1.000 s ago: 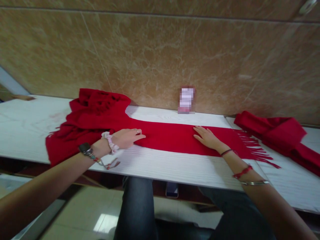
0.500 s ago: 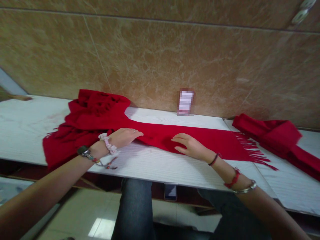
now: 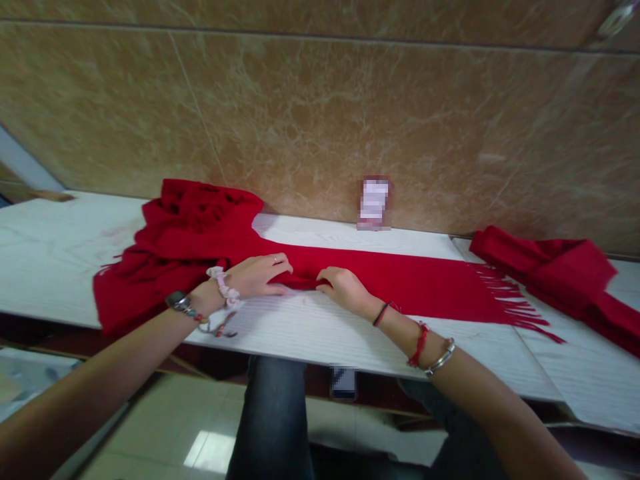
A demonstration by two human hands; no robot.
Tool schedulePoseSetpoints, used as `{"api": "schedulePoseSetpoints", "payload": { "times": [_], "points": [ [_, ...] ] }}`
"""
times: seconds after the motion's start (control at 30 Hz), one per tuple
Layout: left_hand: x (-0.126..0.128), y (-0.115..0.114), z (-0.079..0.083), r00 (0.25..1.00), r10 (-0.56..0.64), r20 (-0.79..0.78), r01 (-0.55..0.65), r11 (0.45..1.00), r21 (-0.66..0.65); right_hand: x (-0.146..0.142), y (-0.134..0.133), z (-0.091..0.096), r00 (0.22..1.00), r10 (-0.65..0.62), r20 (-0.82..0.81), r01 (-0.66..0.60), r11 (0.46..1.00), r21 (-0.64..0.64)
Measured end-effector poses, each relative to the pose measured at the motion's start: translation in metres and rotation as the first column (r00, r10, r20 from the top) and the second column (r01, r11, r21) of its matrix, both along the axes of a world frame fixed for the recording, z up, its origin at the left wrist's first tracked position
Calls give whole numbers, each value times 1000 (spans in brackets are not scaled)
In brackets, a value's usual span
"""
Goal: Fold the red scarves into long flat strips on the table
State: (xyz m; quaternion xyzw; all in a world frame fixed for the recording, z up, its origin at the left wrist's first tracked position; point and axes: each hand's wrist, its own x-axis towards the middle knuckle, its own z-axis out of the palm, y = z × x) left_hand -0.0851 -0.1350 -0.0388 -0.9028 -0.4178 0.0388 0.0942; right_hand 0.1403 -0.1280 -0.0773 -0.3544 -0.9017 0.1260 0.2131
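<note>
A red fringed scarf (image 3: 410, 275) lies along the white bench top, flat to the right and heaped in loose folds to the left. My left hand (image 3: 257, 275) rests at its near edge beside the heap, fingers and thumb apart. Just to the right, the curled fingers of my right hand (image 3: 345, 290) are on the same edge, pinching the cloth. Between the two hands the edge is slightly rumpled. The tassels point right.
Another red scarf (image 3: 565, 267), folded, lies at the right end. A phone-like object (image 3: 374, 203), blurred out, leans on the brown marbled wall (image 3: 300, 120) at the back. Below the bench's (image 3: 280, 340) front edge are my legs (image 3: 275, 420) and a second blurred item (image 3: 344, 383).
My right hand has moved left along the scarf's near edge, close to my left hand, and its fingers have curled in. My left thumb now shows apart from the fingers.
</note>
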Motion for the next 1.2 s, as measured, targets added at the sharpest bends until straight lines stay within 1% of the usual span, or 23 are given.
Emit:
{"api": "schedulePoseSetpoints", "payload": {
  "times": [0.1, 0.2, 0.27, 0.4, 0.47, 0.57, 0.63, 0.73, 0.87, 0.97, 1.03, 1.13, 1.2],
  "points": [
    [2, -1, -4, 1000, -27, 9, 27, 999, 32, 2, 0, -1, 1000, 16, -24, -16, 1000, -1],
    [2, 2, -5, 1000, -11, -5, 11, 999, 38, 2, -1, -3, 998, 53, -41, -52, 999, 17],
    [1, 3, 0, 999, 23, -37, -22, 999, 33, 2, -1, -4, 996, 65, -58, -62, 997, 37],
    [3, 1, 12, 989, 67, -130, -66, 998, 10, 4, 1, -5, 994, 43, -98, -36, 997, 71],
    [4, -3, 13, 985, 51, -166, -53, 999, -6, 6, 1, -5, 993, 61, -102, -53, 995, 83],
    [4, -10, 8, 982, 1, -188, -4, 1000, -16, 7, -2, -4, 992, 104, -73, -97, 991, 96],
    [1, -13, 1, 982, 1, -188, -1, 1000, -1, 8, -4, -3, 992, 110, -54, -104, 989, 105],
    [-5, -11, -5, 985, 38, -166, -36, 999, 18, 7, -7, -1, 996, 86, -23, -83, 990, 113],
    [-11, -5, -2, 995, 10, -97, -12, 1000, -16, 6, -7, 1, 1000, 27, 15, -28, 996, 90],
    [-10, -6, 1, 998, -4, -64, 2, 1000, -24, 6, -7, 1, 1000, 21, -6, -21, 997, 80],
    [-10, -9, 1, 996, 29, -86, -28, 1000, 12, 8, -6, 1, 999, 30, -27, -28, 996, 82],
    [-14, -9, 0, 989, 113, -96, -105, 991, 83, 9, -4, -1, 999, 34, -35, -30, 996, 89],
    [-19, -6, 1, 990, 126, -68, -121, 990, 70, 9, -3, -2, 999, 26, -31, -23, 996, 90]
  ]
}}
